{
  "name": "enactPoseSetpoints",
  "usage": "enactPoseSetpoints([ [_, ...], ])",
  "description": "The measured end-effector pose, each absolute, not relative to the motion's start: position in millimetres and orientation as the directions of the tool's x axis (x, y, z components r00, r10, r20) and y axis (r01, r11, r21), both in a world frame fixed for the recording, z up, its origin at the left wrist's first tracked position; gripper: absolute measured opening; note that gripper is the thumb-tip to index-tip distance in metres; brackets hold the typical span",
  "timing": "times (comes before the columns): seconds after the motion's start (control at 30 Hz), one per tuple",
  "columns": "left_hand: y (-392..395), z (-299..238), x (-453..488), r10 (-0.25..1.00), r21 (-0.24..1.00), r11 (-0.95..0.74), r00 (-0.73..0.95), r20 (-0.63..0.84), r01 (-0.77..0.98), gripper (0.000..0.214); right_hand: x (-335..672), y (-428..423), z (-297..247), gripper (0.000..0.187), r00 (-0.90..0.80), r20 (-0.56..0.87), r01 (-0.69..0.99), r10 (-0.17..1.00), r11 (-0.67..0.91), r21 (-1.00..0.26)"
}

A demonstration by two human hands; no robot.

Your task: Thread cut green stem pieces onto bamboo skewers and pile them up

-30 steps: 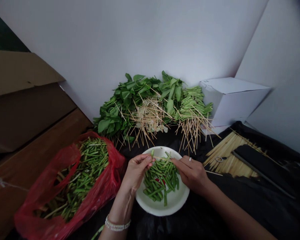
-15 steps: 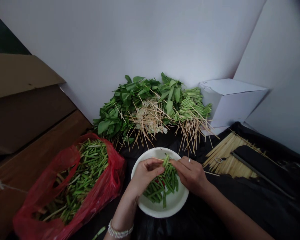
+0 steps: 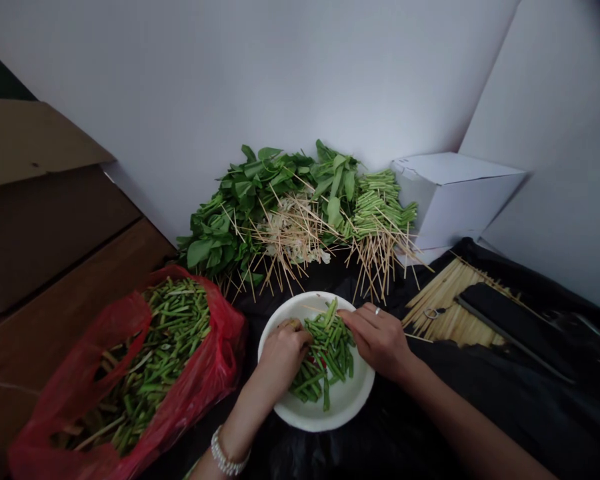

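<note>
Fingers of our right hand pinch narrow on a cut bean stem in the white bowl, left hand curled into the bean pile, grip hidden; pcs look light, stiff, snappable, so we'd hold mid-length.

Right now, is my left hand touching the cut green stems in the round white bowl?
Touching. The head view shows the left hand, fingers curled, pressed into the cut green stems in the white bowl.

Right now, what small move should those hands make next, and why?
Probably the left hand, curled on the cut stems in the white bowl, should pinch one piece and lift it to the skewer that the right hand seems to hold over the pile.
</note>
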State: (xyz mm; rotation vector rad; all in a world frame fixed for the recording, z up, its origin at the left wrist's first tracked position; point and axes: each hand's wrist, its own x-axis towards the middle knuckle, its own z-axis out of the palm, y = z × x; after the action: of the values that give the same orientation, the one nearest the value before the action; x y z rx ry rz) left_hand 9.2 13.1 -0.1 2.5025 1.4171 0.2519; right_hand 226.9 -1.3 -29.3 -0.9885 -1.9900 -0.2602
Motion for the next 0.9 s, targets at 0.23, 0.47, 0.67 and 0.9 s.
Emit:
enactPoseSetpoints([
  [0.23, 16.6, 1.4, 0.0, 0.916, 0.73, -0.359, 0.371, 0.155, 0.582, 0.012, 228.3, -1.3, -32.6, 0.027, -0.286, 0.8, 0.719, 0.527, 0.67, -0.185],
  [0.47, 20.4, 7.0, 0.4, 0.999, 1.0, -0.008, 0.05, 0.008, 0.005, 0.018, 228.2, -3.0, -30.3, 0.029, -0.273, 0.819, 0.7, 0.504, 0.688, -0.19],
  [0.67, 19.2, 11.6, 2.7, 0.974, 0.883, 0.225, 0.07, -0.216, -0.411, 0.039, 227.8, -4.7, -26.6, 0.032, -0.309, 0.813, 0.718, 0.493, 0.681, -0.14],
  [0.9, 15.1, 12.6, 5.6, 0.963, 0.852, 0.269, 0.141, -0.23, -0.448, 0.037, 228.4, -5.0, -25.6, 0.037, -0.318, 0.82, 0.719, 0.476, 0.685, -0.118],
])
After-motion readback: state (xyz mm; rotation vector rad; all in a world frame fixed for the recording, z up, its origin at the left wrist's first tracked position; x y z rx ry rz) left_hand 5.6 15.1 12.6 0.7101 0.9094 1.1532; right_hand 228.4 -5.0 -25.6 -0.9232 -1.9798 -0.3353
